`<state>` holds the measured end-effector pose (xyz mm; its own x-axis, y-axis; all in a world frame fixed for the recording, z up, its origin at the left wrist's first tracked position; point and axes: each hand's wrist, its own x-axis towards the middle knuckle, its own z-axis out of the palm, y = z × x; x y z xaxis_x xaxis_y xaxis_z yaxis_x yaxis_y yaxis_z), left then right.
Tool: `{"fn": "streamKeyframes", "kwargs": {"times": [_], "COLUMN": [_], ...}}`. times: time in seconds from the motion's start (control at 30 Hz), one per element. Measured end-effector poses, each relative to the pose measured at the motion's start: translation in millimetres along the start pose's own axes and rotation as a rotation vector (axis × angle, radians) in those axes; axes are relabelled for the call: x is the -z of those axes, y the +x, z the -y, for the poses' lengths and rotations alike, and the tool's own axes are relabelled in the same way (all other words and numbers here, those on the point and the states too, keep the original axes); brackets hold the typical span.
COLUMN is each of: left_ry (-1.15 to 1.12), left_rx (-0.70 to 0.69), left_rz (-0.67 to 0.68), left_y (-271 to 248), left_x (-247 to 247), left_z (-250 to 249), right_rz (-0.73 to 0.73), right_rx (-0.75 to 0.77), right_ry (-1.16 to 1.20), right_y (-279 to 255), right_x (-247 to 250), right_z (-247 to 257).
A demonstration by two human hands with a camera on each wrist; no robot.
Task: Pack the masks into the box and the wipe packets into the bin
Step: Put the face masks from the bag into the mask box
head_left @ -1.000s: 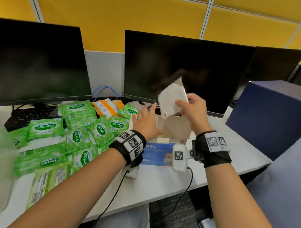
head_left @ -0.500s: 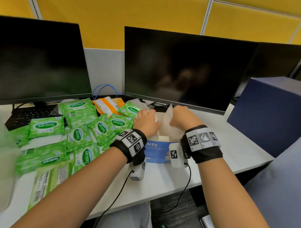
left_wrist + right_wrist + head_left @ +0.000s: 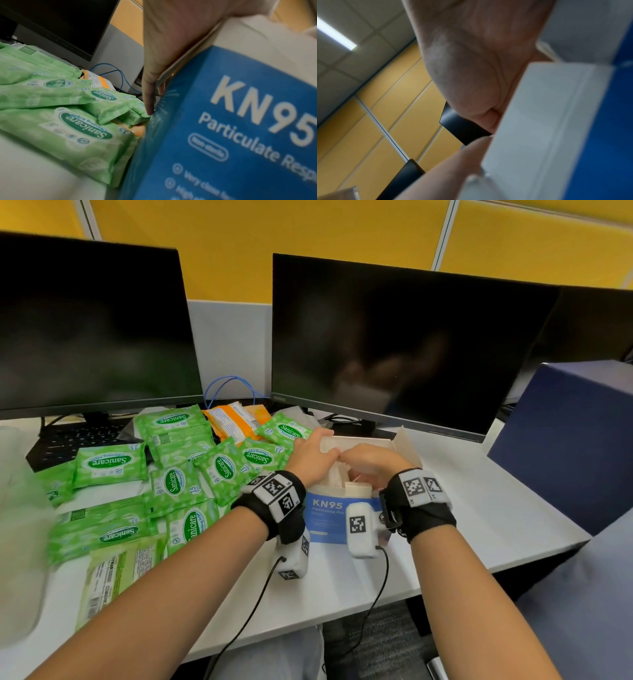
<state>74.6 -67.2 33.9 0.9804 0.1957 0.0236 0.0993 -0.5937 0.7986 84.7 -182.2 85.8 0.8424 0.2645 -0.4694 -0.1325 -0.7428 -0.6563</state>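
- Far left of the desk: green wipe packets (image 3: 109,462) heaped flat, overlapping, label up, marked "Sanicare" and "15"; none in a bin yet, and no bin clearly identifiable.
- Likely soft, light, slick-filmed pouches; probably best pinched at a sealed edge or lifted flat several at once.
- Behind the heap, toward the monitors: orange packets (image 3: 236,419), print too small to read.
- Centre: left hand (image 3: 310,458) resting on the left rim of the box (image 3: 325,515), thumb down the outer side wall, remaining fingers over the edge and out of sight; loose or gripping, cannot tell.
- Blue front panel reading "KN95", "Particulate Resp…", with smaller lines blurred.
- Inside the open top: white masks (image 3: 337,475), standing on edge, partly hidden; judged light, soft and springy, apt to pop back up, so pressing down flat seems wise.
- Right of centre: right hand (image 3: 371,462) curled over the opening, fingertips hidden inside; whether holding a mask, cannot tell.
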Motion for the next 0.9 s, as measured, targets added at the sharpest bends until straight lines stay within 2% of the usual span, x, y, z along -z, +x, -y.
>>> {"fn": "streamKeyframes", "kwargs": {"times": [0.1, 0.2, 0.33, 0.43, 0.5, 0.63, 0.7, 0.77, 0.8, 0.83, 0.9], "left_ry": [-0.021, -0.106, -0.242, -0.179, -0.022, 0.255, 0.269, 0.265, 0.259, 0.246, 0.190], "left_rx": [-0.002, 0.004, 0.012, -0.087, -0.121, 0.076, 0.208, 0.303, 0.333, 0.352, 0.380], "left_rz": [-0.014, -0.032, -0.121, -0.185, -0.213, -0.241, -0.264, -0.298, -0.298, -0.286, -0.245], "left_y": [2.1, 1.2, 2.8, 3.6, 6.7, 12.1, 5.8, -3.9, -7.2, -9.2, -8.7], "left_x": [-2.0, -1.3, 11.1, 37.6, 59.3, 104.4, 122.5, 136.0, 140.1, 142.9, 144.6], "left_z": [0.9, 0.8, 3.0, 13.6, 30.2, 85.0, 112.2, 136.2, 146.5, 154.5, 167.6], "right_rz": [-0.010, -0.125, -0.357, -0.451, -0.430, -0.303, -0.114, 0.097, 0.142, 0.119, -0.035], "right_rx": [-0.034, 0.024, 0.234, 0.479, 0.570, 0.598, 0.534, 0.435, 0.375, 0.333, 0.249], "right_ry": [0.092, -0.036, -0.256, -0.192, -0.144, -0.131, -0.320, -0.615, -0.700, -0.727, -0.564], "right_y": [-4.1, 0.2, 0.0, -4.9, -2.7, 13.2, 18.8, 24.2, 29.7, 37.7, 49.1], "right_x": [4.6, 3.4, -4.1, -23.3, -45.5, -100.4, -123.0, -144.9, -155.5, -164.1, -175.0], "right_z": [0.7, 3.5, 25.6, 60.8, 84.2, 109.4, 106.2, 97.9, 92.8, 87.3, 79.5]}}
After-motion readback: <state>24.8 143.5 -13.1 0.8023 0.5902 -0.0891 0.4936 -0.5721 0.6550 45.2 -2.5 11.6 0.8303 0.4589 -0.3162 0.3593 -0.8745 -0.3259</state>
